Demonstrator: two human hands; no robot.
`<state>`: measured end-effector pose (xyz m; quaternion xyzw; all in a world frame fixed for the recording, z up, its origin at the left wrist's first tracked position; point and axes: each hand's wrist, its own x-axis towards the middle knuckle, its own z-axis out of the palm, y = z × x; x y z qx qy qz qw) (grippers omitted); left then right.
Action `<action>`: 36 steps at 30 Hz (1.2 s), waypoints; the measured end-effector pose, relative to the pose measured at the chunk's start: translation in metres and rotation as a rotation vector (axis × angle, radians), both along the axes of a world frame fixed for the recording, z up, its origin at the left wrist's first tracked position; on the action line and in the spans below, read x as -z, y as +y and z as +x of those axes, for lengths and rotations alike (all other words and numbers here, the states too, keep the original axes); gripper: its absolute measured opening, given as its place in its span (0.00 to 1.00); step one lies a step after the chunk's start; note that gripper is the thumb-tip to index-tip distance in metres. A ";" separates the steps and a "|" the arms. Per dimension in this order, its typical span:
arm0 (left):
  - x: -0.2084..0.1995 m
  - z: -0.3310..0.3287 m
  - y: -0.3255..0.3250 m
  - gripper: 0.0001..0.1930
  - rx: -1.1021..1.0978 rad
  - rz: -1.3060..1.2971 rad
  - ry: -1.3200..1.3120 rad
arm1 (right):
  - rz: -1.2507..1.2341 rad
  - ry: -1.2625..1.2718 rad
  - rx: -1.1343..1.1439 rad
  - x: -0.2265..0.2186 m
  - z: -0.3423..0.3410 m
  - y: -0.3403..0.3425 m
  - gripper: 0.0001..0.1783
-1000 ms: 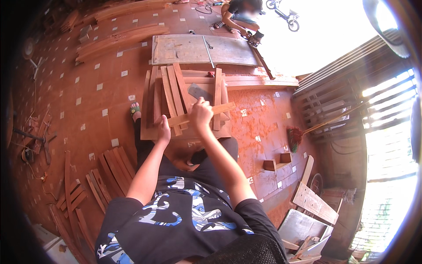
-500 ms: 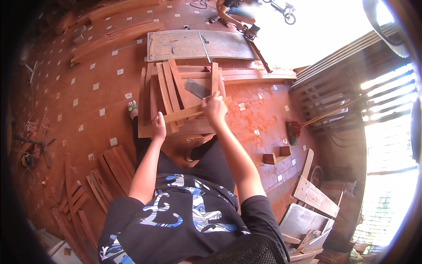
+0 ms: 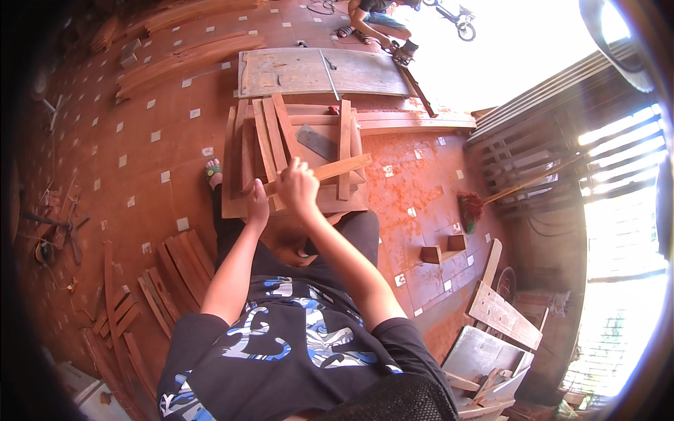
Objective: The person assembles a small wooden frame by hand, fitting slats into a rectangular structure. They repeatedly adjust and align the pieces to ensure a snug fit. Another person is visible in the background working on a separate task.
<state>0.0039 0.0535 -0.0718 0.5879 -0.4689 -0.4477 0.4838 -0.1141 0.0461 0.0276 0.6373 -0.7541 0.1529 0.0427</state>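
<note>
A wooden strip (image 3: pixel 344 166) lies slantwise above a low stack of boards in front of me, its far end pointing right. My left hand (image 3: pixel 258 203) is closed round its left end, thumb up. Close beside it, my right hand (image 3: pixel 298 186) is curled over the strip; whatever lies under its fingers is hidden. Several narrow wooden strips (image 3: pixel 270 133) rest on the stack beyond my hands. A grey flat rectangular piece (image 3: pixel 316 142) lies between them and an upright-lying wooden slat (image 3: pixel 344 151) on the right. Below sits the broad front board (image 3: pixel 235 208).
A pale wooden panel (image 3: pixel 281 74) lies beyond the stack. Farther off, a crouching person (image 3: pixel 379 21) handles a power tool (image 3: pixel 404 52). Loose planks (image 3: pixel 186 256) are on the tiled floor at left. A broom (image 3: pixel 470 207) and wood scraps (image 3: pixel 442 252) are at right.
My right hand has slid left along the strip, coming next to my left hand. The strip's right part now shows uncovered. My left hand has hardly moved.
</note>
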 end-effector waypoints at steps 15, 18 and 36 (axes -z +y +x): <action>0.013 0.010 -0.005 0.30 -0.080 0.028 -0.151 | 0.203 -0.125 0.343 -0.026 -0.192 -0.034 0.34; 0.029 0.006 -0.008 0.33 -0.119 0.025 -0.144 | 0.171 0.049 0.337 -0.019 -0.168 -0.035 0.32; 0.014 0.008 -0.004 0.29 -0.131 0.003 -0.102 | 0.170 -0.084 0.057 -0.009 -0.062 -0.025 0.32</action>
